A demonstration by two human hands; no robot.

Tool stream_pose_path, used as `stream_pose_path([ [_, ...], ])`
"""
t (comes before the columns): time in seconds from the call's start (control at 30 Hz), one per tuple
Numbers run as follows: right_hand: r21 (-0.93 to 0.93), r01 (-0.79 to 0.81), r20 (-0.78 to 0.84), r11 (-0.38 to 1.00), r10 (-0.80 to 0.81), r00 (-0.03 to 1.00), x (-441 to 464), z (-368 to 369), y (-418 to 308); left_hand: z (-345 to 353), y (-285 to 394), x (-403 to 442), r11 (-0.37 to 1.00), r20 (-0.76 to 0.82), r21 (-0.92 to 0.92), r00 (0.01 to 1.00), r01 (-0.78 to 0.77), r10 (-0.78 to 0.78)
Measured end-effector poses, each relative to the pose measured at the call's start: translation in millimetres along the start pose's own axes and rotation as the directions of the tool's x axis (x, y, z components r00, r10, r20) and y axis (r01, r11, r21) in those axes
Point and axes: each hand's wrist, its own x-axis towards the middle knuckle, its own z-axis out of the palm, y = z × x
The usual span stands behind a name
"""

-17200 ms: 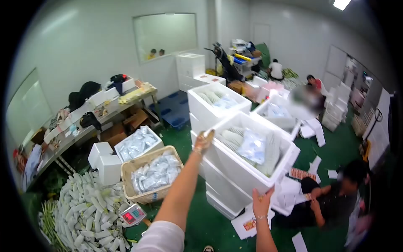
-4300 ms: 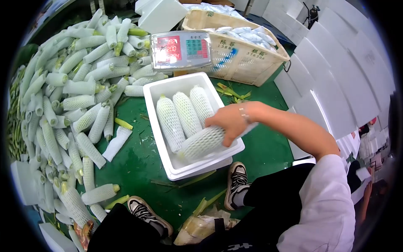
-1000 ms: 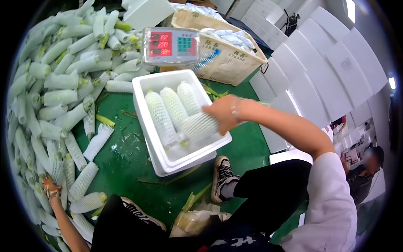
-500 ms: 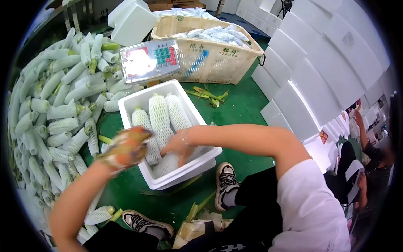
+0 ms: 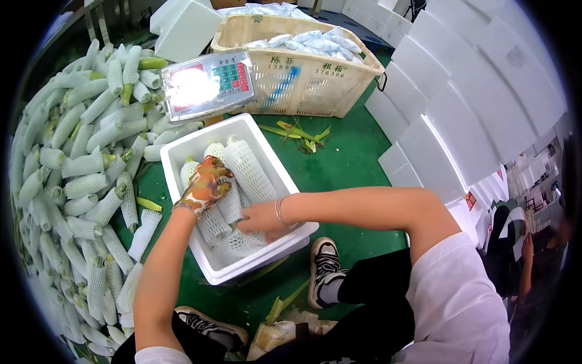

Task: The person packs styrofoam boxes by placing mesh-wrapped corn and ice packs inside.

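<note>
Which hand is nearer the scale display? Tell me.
Left. The gloved left hand is below the scale display in the view; the right hand is lower and farther right.

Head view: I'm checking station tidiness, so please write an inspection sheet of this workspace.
Surface: green floor, partly covered.
Job's things: net-sleeved vegetables inside a white foam box; a pile of more at the person's left.
Clutter: leaf scraps beyond the box; taped bundle near the shoes.
Hands: left hand, in a patterned glove, on a sleeved vegetable; right hand, bare, inside the box against the vegetables.
Cables: nothing seen.
Surroundings: digital scale, display whited out by glare; plastic crate of packets; stacked foam boxes rightward; another person's hand far right.
</note>
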Motion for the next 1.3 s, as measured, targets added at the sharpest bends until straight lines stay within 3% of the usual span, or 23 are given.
stream_pose_path([
  [0.07,0.077,-0.086,-0.070,0.993,0.092,0.993,-16.3,-6.4,0.7,-8.9,5.1,-3.6,0.994,-0.008,-0.104,0.999,-0.036,0.036],
  [0.1,0.115,-0.126,-0.104,0.985,0.138,0.985,-31.4,-18.2,-4.6,-18.4,10.8,-8.5,0.998,0.012,-0.059,1.000,-0.014,0.015],
  [0.13,-0.004,-0.091,-0.287,0.996,0.086,0.954,-57.3,-27.2,-8.5,-29.2,16.3,-17.3,1.000,0.028,-0.013,1.000,0.008,-0.008],
  [0.2,-0.010,-0.093,-0.534,0.996,0.073,0.842,-108.7,-37.5,-1.6,-42.8,15.3,-35.9,0.999,-0.002,-0.014,0.999,0.043,-0.043],
  [0.27,0.020,-0.318,-0.521,0.948,0.281,0.806,-165.3,-50.1,-1.7,-52.5,9.4,-55.2,0.992,-0.116,-0.111,0.991,0.054,-0.067],
  [0.37,0.144,-0.517,-0.484,0.844,0.516,0.707,-230.6,-30.5,21.2,-69.1,59.7,-56.6,0.983,-0.101,-0.006,0.978,0.184,-0.183],
  [0.43,0.275,-0.578,-0.428,0.768,0.636,0.642,-255.6,-10.9,35.7,-55.7,87.0,-53.2,0.937,-0.076,-0.306,0.977,0.169,-0.201],
  [0.47,0.378,-0.573,-0.401,0.727,0.686,0.607,-261.8,-3.3,41.5,-49.8,92.4,-47.8,0.980,-0.039,-0.199,0.999,0.026,-0.034],
  [0.5,0.382,-0.566,-0.417,0.730,0.683,0.600,-264.6,3.4,49.6,-42.6,97.3,-42.5,0.988,0.021,-0.099,0.992,-0.122,0.124],
  [0.57,0.399,-0.548,-0.449,0.736,0.677,0.583,-262.4,13.1,70.0,-22.5,114.1,-30.4,0.979,0.083,-0.034,0.975,-0.203,0.205],
  [0.7,0.297,-0.492,-0.613,0.818,0.558,0.559,-237.2,-12.4,130.9,-19.4,145.7,6.8,0.987,0.277,-0.066,0.948,-0.144,0.156],
  [0.77,0.308,-0.459,-0.715,0.833,0.521,0.466,-220.3,-40.9,162.9,-5.6,122.5,21.8,0.983,0.205,0.084,0.968,-0.161,0.142],
  [0.83,0.291,-0.460,-0.829,0.839,0.461,0.316,-206.5,-69.4,202.3,0.0,99.5,45.1,0.976,-0.009,0.198,0.996,-0.087,0.091],
  [0.87,0.315,-0.434,-0.869,0.844,0.440,0.225,-201.8,-88.3,219.1,-3.2,94.6,54.8,0.973,-0.136,0.185,0.977,-0.135,0.161],
  [0.9,0.334,-0.413,-0.899,0.847,0.418,0.130,-201.1,-108.1,237.7,7.4,86.0,61.8,0.959,-0.274,0.276,0.951,-0.067,0.145],
  [0.97,0.372,-0.359,-0.917,0.856,0.398,-0.002,-207.5,-151.0,282.6,14.2,80.6,80.6,0.959,-0.304,0.272,0.953,0.081,0.006],
  [1.07,0.420,-0.560,-0.896,0.714,0.422,-0.135,-229.0,-201.7,390.8,53.3,51.1,93.2,0.908,-0.358,0.217,0.895,0.357,-0.267],
  [1.1,0.453,-0.614,-0.875,0.647,0.455,-0.166,-236.1,-214.3,428.9,68.2,38.7,93.8,0.898,-0.404,0.248,0.882,0.363,-0.244],
  [1.13,0.543,-0.682,-0.755,0.490,0.641,-0.141,-239.9,-228.3,454.5,65.1,47.6,103.7,0.839,-0.357,0.311,0.873,0.447,-0.333],
  [1.17,0.489,-0.760,-0.730,0.429,0.678,-0.086,-239.4,-228.0,476.2,62.7,59.7,113.6,0.765,-0.313,0.379,0.850,0.521,-0.424],
  [1.23,0.325,-0.886,-0.673,0.331,0.739,0.029,-228.4,-236.0,511.7,70.2,60.7,132.5,0.780,-0.315,0.223,0.800,0.585,-0.510],
  [1.27,0.183,-0.916,-0.608,0.356,0.773,0.179,-219.1,-244.6,524.8,70.2,57.3,135.6,0.772,-0.309,0.158,0.773,0.616,-0.553],
  [1.3,0.070,-0.922,-0.641,0.381,0.725,0.251,-209.9,-245.7,542.3,70.1,53.4,133.6,0.756,-0.303,0.097,0.743,0.647,-0.597],
])
